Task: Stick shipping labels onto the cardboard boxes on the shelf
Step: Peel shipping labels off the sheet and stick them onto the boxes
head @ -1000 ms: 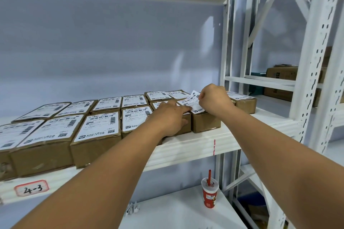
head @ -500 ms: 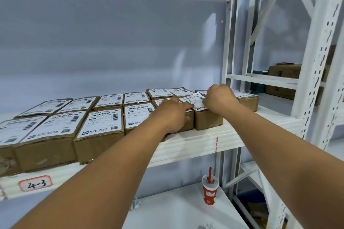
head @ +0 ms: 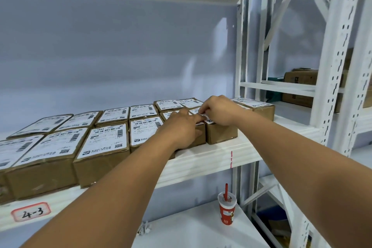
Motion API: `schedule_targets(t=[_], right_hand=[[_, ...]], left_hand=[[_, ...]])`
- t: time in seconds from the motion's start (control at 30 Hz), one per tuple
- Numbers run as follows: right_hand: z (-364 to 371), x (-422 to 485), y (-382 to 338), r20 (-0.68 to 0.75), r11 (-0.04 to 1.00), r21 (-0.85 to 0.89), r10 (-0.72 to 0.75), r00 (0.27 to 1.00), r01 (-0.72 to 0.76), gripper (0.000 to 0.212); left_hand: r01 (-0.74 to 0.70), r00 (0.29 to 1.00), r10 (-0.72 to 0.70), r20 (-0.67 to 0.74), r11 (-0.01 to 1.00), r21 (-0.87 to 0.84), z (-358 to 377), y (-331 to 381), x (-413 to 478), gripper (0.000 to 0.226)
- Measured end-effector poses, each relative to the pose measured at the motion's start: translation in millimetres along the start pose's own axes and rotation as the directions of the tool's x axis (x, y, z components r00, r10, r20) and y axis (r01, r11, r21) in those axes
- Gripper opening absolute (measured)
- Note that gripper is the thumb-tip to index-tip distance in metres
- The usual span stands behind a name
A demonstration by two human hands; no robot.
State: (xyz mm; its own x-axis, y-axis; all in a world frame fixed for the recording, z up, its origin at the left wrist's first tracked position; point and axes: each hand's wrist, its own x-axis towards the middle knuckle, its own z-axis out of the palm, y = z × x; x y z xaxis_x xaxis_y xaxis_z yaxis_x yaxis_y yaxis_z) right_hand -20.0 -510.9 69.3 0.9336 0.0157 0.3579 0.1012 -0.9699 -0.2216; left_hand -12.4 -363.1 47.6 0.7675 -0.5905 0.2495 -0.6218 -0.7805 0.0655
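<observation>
Head view: left hand (head: 182, 127) lies flat, fingers spread, pinning the shipping label (head: 204, 115) onto a cardboard box (head: 220, 132) at the shelf (head: 211, 159) front; right hand (head: 218, 109) pinches the label's far edge, likely for alignment.

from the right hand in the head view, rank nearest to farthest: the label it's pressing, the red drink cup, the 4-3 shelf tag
1. Label: under the right hand, on the front-row box.
2. Red drink cup: below, on the lower shelf.
3. 4-3 shelf tag: far left, on the shelf edge.
</observation>
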Motion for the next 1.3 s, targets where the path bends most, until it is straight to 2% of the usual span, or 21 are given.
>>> schedule_targets(t=[0.13,0.33,0.43,0.5,0.57,0.67,0.73,0.83,0.93,1.0,1.07,1.13,1.3], right_hand=[[-1,11,-1,0.093,0.998,0.019,0.066,0.994,-0.068,0.039],[5,27,0,0.194,0.989,-0.117,0.107,0.975,-0.086,0.024],[9,30,0,0.262,0.993,-0.062,0.112,0.958,-0.099,0.023],[11,30,1,0.255,0.992,-0.017,0.126,0.959,-0.126,0.024],[13,30,3,0.169,0.988,-0.01,0.154,0.973,-0.155,0.025],[15,30,11,-0.084,0.972,0.132,0.209,0.974,-0.197,0.017],[12,24,19,-0.245,0.951,0.202,0.281,0.928,-0.235,0.02],[8,7,41,-0.448,0.933,0.204,0.357,0.82,-0.295,0.028],[8,-14,65,-0.483,0.902,0.206,0.431,0.763,-0.379,0.033],[12,-25,74,-0.436,0.904,0.139,0.422,0.795,-0.404,0.038],[18,-29,80,-0.375,0.928,0.029,0.354,0.857,-0.371,0.039],[22,-29,83,-0.336,0.946,-0.051,0.284,0.898,-0.319,0.039],[19,-24,75,-0.244,0.977,-0.007,0.207,0.947,-0.215,0.038]], left_hand=[[-0.008,1.0,0.008,-0.005,1.0,0.019,1,-1,0,0.047],[-0.01,1.0,0.01,-0.009,0.999,0.038,2,-1,1,0.049],[0.0,1.0,0.0,-0.02,1.0,0.024,3,-1,1,0.048],[0.002,1.0,-0.002,-0.026,1.0,0.017,3,0,0,0.048],[0.003,1.0,-0.003,-0.021,1.0,0.004,2,-1,0,0.048],[0.0,1.0,0.0,-0.021,1.0,0.002,2,-2,1,0.045],[-0.004,1.0,0.003,-0.023,1.0,-0.003,2,-3,1,0.044],[-0.001,1.0,0.0,-0.017,1.0,-0.022,3,-3,0,0.046],[0.014,1.0,-0.015,-0.011,0.997,-0.073,3,-5,2,0.047],[0.022,1.0,-0.022,-0.003,0.996,-0.088,2,-5,3,0.054],[0.035,0.999,-0.034,0.014,0.996,-0.088,0,-5,4,0.062],[0.043,0.999,-0.041,0.025,0.995,-0.086,-1,-3,4,0.06],[-0.003,0.995,0.001,0.102,1.0,0.018,-11,0,6,0.051]])
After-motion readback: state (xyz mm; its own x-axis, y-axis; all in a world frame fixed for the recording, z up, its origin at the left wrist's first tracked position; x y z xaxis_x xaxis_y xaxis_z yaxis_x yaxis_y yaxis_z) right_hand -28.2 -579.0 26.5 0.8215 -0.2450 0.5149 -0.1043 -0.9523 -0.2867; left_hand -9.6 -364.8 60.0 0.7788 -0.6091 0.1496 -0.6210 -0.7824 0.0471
